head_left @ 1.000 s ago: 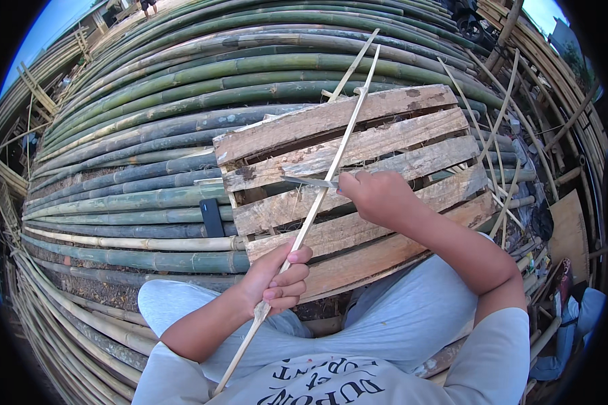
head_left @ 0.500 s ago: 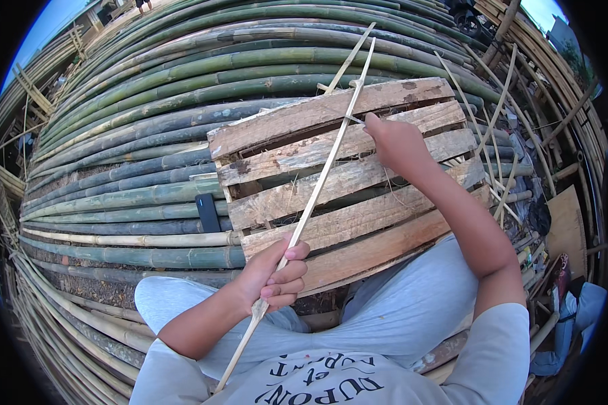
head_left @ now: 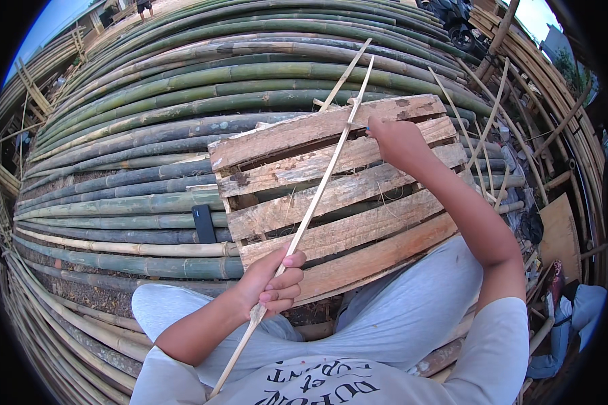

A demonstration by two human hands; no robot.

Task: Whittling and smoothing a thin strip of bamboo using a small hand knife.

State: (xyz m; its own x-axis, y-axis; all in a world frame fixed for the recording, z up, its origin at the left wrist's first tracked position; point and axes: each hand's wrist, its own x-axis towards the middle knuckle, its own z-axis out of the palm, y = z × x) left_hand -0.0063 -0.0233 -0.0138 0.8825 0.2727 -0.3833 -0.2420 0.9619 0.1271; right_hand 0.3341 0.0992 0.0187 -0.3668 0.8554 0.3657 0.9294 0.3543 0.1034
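Observation:
A long pale bamboo strip (head_left: pixel 323 181) runs diagonally across a rough wooden slatted crate (head_left: pixel 358 221) over my lap. My left hand (head_left: pixel 274 283) is closed round the strip's lower part, just above a knotty node. Near the crate's far edge, my right hand (head_left: pixel 400 143) is a fist round a small knife. The knife's short blade (head_left: pixel 357 125) touches or crosses the strip; its handle is mostly hidden by my fingers. Beyond the crate, a second bamboo strip (head_left: pixel 345 74) slants up beside the first one's tip.
Rows of green and grey bamboo poles (head_left: pixel 203 73) stretch across the ground ahead and to the left. A dark phone (head_left: pixel 204 224) lies on poles left of the crate. Thin strips (head_left: pixel 494 108) lean at the right. Far off are a motorbike (head_left: pixel 461 34) and a person (head_left: pixel 144 8).
The view has shifted a little, so the crate and strip sit slightly lower. Both hands keep their grips, with the blade still at about the same place on the strip.

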